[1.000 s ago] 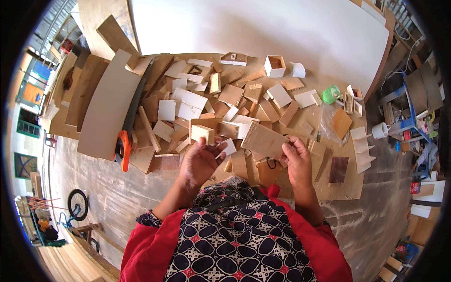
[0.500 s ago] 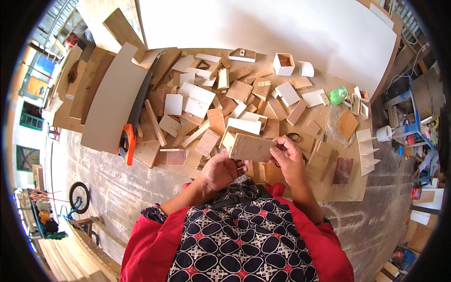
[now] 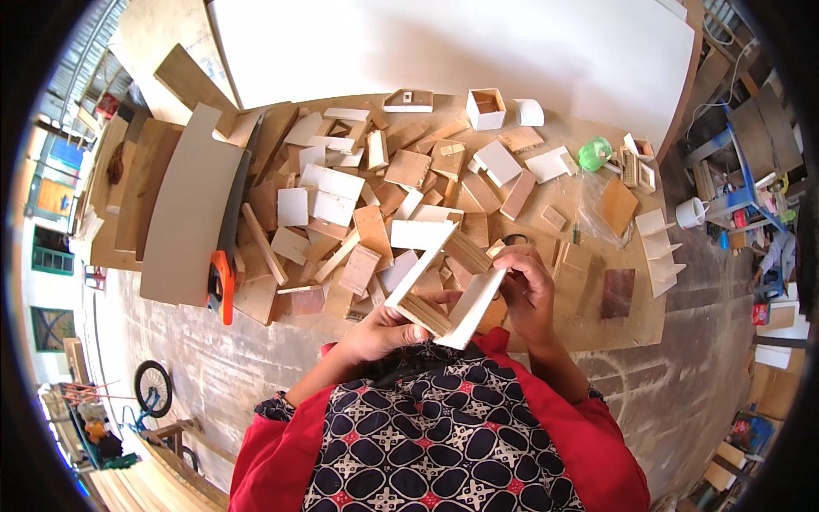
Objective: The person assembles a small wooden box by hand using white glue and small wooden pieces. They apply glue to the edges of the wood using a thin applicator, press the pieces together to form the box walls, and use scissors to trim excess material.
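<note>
Landmark: the orange-handled saw, at the left end of the worktable.

Open wooden frame: right of the saw, held tilted above the table's near edge. Four sides, two white-faced and two bare wood.

Left hand: on the frame's end nearer the saw. Thumb flat on a bare-wood side, fingers passing behind, some tips visible through the opening; thumb and fingers clamp that side.

Right hand: on the frame's end farther from the saw. Thumb and fingertips pinch a white side near its corner; remaining fingers curled close together.

Containers:
- White box, open-topped: beyond the saw and to its right; brown inner walls visible.
- Shallow white tray: beyond the saw, nearer to it than the box; a small pale square piece inside.
- White bucket: far right of the saw, off the table; contents cannot be told.
</note>
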A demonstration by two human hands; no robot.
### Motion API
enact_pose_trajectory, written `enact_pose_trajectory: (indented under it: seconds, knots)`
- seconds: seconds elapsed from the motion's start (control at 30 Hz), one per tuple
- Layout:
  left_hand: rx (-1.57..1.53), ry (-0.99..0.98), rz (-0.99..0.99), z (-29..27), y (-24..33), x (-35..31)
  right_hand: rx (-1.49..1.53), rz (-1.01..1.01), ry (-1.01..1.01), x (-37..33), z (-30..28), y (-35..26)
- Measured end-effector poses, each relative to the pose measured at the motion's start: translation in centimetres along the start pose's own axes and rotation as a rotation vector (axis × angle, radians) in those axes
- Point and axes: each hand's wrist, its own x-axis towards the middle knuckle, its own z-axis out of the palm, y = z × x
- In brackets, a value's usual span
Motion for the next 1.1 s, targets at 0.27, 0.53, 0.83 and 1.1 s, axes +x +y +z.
enact_pose_trajectory:
  seconds: [0.27,0.53,0.83,1.1]
  knots:
    - [0.46,0.128,0.143,1.5,0.1,0.5,0.276,0.164,0.207,0.2,1.9,0.6]
    - [0.77,0.191,0.316,0.7,-1.8,1.6,0.733,0.391,0.2,0.6,2.8,0.9]
    - [0.951,0.293,0.403,1.1,-1.9,2.3,1.064,0.608,0.329,1.8,4.3,0.0]
    - [0.979,0.31,0.447,0.6,-2.6,2.7,1.039,0.616,0.334,1.8,5.0,0.4]
